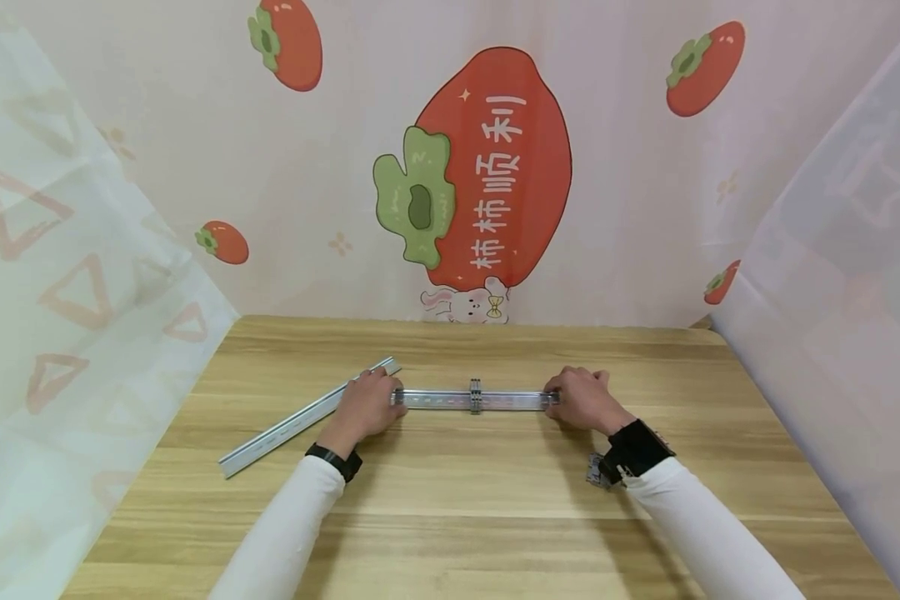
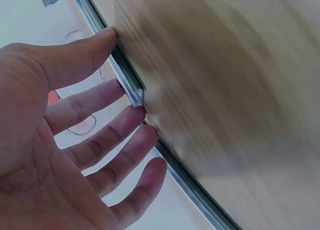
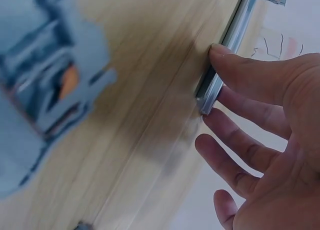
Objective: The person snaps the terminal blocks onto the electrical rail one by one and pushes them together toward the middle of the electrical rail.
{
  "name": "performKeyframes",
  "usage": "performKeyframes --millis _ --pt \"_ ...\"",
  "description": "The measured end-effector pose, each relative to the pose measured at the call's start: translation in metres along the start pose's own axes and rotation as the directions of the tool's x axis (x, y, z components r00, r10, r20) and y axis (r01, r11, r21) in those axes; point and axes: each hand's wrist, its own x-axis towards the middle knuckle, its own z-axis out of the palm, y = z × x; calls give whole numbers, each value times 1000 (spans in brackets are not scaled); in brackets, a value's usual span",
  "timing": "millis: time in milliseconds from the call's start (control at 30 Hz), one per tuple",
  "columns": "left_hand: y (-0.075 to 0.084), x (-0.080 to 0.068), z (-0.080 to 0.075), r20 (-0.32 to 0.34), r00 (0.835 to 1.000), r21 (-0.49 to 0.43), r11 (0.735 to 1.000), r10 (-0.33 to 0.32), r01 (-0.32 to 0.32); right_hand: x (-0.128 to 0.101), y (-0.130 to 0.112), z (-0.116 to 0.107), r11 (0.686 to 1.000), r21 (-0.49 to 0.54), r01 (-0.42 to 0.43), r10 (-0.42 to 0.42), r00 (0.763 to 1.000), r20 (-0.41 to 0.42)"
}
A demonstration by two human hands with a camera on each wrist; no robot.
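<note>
The left hand (image 1: 369, 402) and right hand (image 1: 581, 398) pinch the metal rail (image 1: 450, 400) by its ends, good holding places; it seems stiff, light.

Level rail (image 1: 510, 401): silvery metal by its look, smooth, with glossy highlights running lengthwise. Slanted rail (image 1: 288, 429): same metallic appearance, smooth, edges catching light. Clip block (image 1: 476, 397) seated on the level rail: grey, looks like moulded plastic. Grey block (image 1: 596, 472): also plastic-looking; too small from where I stand to read its finer texture. Worktop (image 1: 457, 500): pale wood grain, smooth, soft satin sheen; solid wood or laminate, cannot tell. Backdrop (image 1: 615, 208): printed, cloth-like, matt, lightly rippled. Side sheets (image 1: 120, 333): thin, creased, matt; cloth or film uncertain. Sleeves (image 1: 277, 533): white cloth, matt, mostly smooth. Wrist straps (image 1: 335, 461): black, mainly matt.
</note>
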Motion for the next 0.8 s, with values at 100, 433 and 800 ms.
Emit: performKeyframes --millis 100,433,800 --pt "-5 -2 -4 9 1000 -14 1000 -1 1 -2 2 -1 1000 4 -22 22 1000 -5" --pt "-11 -1 -4 35 999 -56 998 -27 29 -7 5 -1 997 -2 -72 72 997 -14" --pt "-10 0 -5 39 998 -59 997 -39 41 -4 7 -1 996 -8 -93 93 996 -10"
